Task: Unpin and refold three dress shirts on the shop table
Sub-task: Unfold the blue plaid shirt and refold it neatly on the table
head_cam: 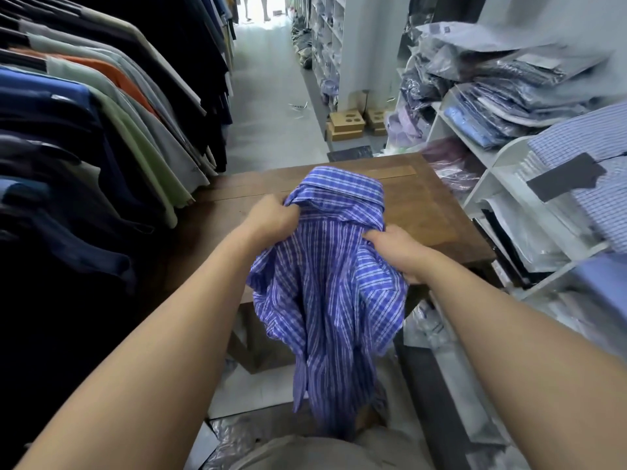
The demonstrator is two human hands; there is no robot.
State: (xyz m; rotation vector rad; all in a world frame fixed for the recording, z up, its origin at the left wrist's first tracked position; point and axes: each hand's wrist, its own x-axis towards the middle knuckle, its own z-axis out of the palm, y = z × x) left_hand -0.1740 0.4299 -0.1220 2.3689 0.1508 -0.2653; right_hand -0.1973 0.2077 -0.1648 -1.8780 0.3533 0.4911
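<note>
A blue and white striped dress shirt point(325, 286) hangs unfolded between my hands, over the near edge of the brown wooden table point(424, 212). Its collar end lies bunched on the tabletop and its tail drops below the table towards the floor. My left hand point(271, 217) grips the cloth by the collar's left side. My right hand point(397, 247) grips the shirt's right shoulder area. No pins can be made out.
A rail of hanging shirts point(101, 130) lines the left side. White shelves point(492, 157) with bagged folded shirts point(509, 96) stand to the right, close to the table. Cardboard boxes point(346, 125) sit on the aisle floor beyond the table. Plastic wrapping lies on the floor by my feet.
</note>
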